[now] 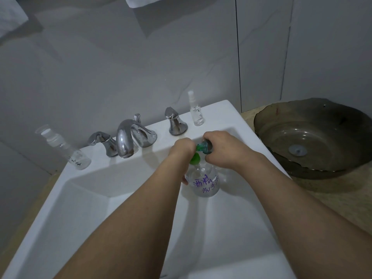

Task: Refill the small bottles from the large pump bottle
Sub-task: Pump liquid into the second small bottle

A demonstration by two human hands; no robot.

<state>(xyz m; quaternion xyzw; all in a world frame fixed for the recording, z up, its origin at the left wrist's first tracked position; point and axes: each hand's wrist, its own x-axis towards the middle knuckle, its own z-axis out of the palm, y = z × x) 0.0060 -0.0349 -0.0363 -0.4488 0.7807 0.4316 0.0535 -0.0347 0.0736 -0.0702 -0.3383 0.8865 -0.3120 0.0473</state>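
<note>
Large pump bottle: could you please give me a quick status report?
Left hand and right hand both closed around the green pump. Large pump bottle upright over the sink. Nothing in the way.

The hands hide the large pump bottle's (204, 183) neck; its purple label is illegible.

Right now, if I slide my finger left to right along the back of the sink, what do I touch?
Clear spray bottle → left tap handle → curved spout → right tap handle → slim spray bottle.
</note>
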